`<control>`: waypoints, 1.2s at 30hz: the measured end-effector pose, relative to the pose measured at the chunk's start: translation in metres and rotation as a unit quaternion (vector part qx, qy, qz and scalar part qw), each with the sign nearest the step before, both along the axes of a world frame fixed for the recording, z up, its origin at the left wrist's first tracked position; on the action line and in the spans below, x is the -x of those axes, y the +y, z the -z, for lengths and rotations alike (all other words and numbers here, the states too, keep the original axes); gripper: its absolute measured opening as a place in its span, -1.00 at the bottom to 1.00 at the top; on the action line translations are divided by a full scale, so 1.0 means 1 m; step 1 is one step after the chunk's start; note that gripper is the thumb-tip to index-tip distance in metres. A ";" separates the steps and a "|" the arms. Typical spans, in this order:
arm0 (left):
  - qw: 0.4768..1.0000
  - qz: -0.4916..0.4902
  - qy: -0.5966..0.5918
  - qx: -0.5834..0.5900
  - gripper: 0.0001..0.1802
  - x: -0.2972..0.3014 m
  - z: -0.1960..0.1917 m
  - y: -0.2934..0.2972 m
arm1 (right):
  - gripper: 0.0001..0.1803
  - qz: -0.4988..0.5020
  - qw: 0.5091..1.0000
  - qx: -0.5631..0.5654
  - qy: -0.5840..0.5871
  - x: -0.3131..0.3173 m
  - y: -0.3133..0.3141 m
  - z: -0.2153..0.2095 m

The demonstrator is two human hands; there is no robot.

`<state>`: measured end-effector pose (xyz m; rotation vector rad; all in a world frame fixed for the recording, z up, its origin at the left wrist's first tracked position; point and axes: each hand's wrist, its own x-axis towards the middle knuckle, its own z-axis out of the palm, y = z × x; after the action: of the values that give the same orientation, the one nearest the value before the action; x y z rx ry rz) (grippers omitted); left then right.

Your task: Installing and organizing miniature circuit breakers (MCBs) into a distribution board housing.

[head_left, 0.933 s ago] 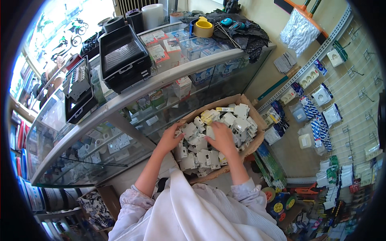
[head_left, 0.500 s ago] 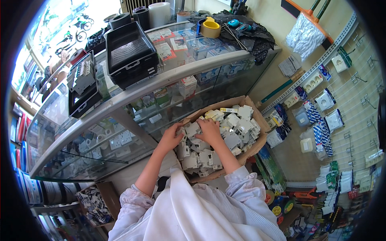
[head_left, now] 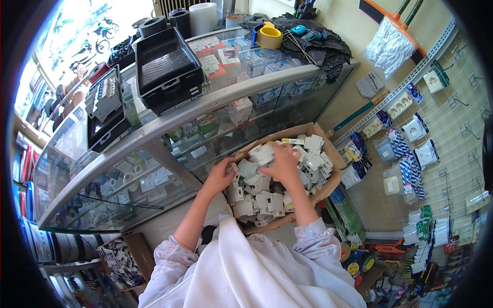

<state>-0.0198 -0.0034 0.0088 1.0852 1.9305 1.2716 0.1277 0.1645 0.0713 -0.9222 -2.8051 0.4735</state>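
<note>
A cardboard box (head_left: 335, 180) full of white modular circuit breakers (head_left: 264, 204) sits in front of me, against the glass counter. My right hand (head_left: 285, 163) is closed round a blurred white circuit breaker (head_left: 263, 154), lifted just above the heap. At the box's left side, my left hand (head_left: 220, 177) has its fingers curled in against the edge of the heap. What its fingertips grip there, if anything, cannot be made out. A piece with a yellow label (head_left: 292, 141) lies near the box's far edge.
Black paint trays (head_left: 169, 72) and rolls of tape (head_left: 269, 37) stand on the glass counter (head_left: 205, 115) ahead. At right, packaged sockets (head_left: 415, 128) hang on a wire rack. A second box of small parts (head_left: 122, 262) is low on the left.
My right hand has moved slightly right and lifted a white circuit breaker off the heap, baring pieces beneath. My left hand has stayed at the box's left side.
</note>
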 end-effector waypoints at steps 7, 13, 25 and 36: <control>1.000 0.008 0.005 0.002 -0.58 0.002 0.003 0.002 | -0.22 0.089 0.974 -0.206 0.040 -0.009 0.011 0.017; 1.000 0.008 -0.003 -0.020 -0.61 0.001 -0.002 0.002 | -0.31 -0.124 0.984 -0.075 -0.099 0.031 -0.027 0.073; 0.997 -0.003 -0.071 -0.019 -0.59 0.008 -0.002 -0.004 | -0.34 -0.039 0.994 0.078 -0.059 0.017 0.004 0.022; 0.942 -0.006 -0.333 -0.024 -0.20 -0.024 -0.039 0.024 | -0.53 -0.012 0.884 0.406 0.233 -0.005 -0.015 0.017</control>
<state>0.0038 0.0210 0.0473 0.5479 1.3933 1.4594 0.1326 0.1499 0.0542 -0.7274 -2.1416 1.6920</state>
